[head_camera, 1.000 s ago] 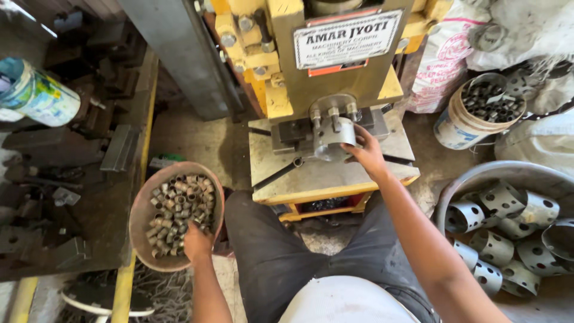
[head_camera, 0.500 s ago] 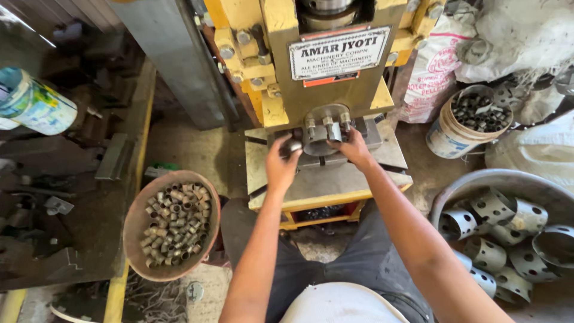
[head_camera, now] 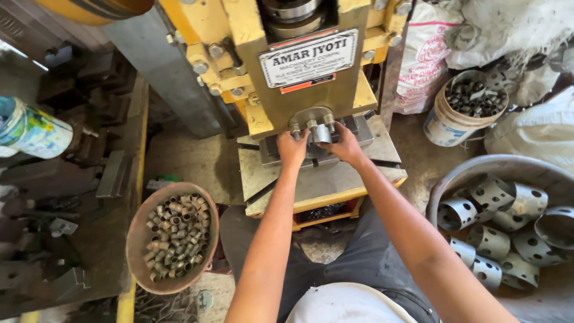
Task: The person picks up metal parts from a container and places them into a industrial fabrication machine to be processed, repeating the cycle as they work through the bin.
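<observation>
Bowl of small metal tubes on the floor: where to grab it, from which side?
Take the bowl by its bare rim, from above on the near-right edge. It sits open-side up and heaped with tubes, so the inside gives no hold. Both hands are at the press.

Top centre, right above my hands, there's a rectangular white nameplate with black lettering (head_camera: 308, 58) with a thin orange strip label (head_camera: 307, 83) under it. Printed white woven sack (head_camera: 426, 57) upper right, colourful printed can (head_camera: 31, 130) far left.
</observation>
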